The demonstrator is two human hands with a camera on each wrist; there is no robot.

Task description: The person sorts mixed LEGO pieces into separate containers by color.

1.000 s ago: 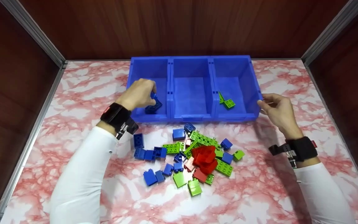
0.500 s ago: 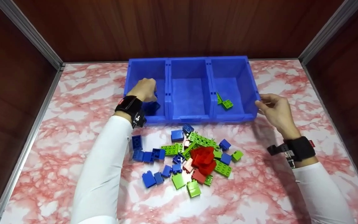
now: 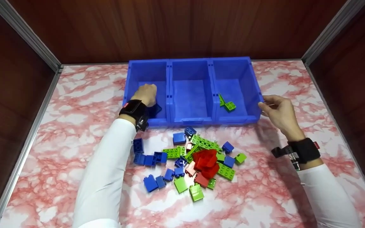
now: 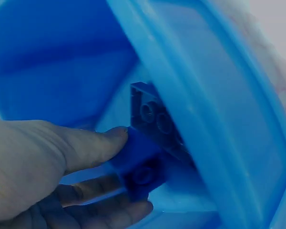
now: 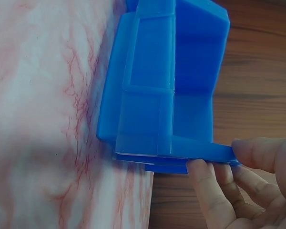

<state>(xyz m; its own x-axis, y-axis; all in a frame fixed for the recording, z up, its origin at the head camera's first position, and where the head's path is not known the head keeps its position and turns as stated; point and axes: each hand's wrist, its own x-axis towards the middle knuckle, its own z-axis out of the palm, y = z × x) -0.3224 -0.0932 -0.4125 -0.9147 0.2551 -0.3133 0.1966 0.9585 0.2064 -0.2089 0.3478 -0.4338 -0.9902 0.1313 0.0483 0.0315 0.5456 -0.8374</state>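
My left hand (image 3: 146, 94) is down inside the left compartment of the blue three-part bin (image 3: 190, 121). In the left wrist view its thumb and fingers pinch a blue toy building brick (image 4: 136, 148), low in the compartment. Right beside that brick, a second, darker blue brick (image 4: 155, 114) lies hollow side showing against the front wall. My right hand (image 3: 280, 112) grips the bin's right side wall. In the right wrist view the thumb is at the wall's top edge (image 5: 214, 150) and the fingers are on its outer face.
Two green bricks (image 3: 230, 106) lie in the right compartment. In front of the bin spreads a pile of blue, green (image 3: 226, 171), pink and red bricks (image 3: 206, 158) on the marbled tabletop (image 3: 265, 196). Dark wood panels (image 3: 182, 31) enclose the back and sides.
My left hand has gone lower into the left compartment with its blue brick, and the left forearm has swung right. The right hand keeps its grip on the bin. The view has shifted slightly.
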